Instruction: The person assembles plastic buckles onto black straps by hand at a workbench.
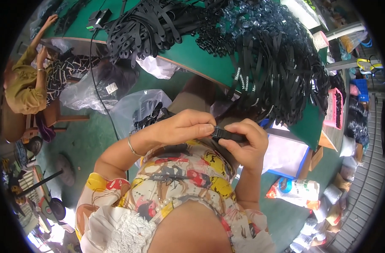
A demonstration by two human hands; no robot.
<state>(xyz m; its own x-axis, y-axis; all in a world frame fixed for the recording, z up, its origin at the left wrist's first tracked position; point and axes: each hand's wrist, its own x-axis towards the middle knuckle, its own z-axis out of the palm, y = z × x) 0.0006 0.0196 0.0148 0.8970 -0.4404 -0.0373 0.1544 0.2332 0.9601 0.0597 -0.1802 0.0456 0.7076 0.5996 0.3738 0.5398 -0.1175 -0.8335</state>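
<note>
My left hand and my right hand meet in front of my body, both closed on one black strap. A small black plastic buckle shows between the fingertips. The left thumb and fingers pinch its left end. On its right side, my right thumb and forefinger grip the black strap, whose far end is hidden in the hand. More black straps lie beyond my left wrist, over a clear plastic bag.
The green table carries heaped black straps, others hanging over its edge, and dark clear plastic pieces. A pink basket stands at right. A black cord hangs at left, near a seated person. A printed bag lies lower right.
</note>
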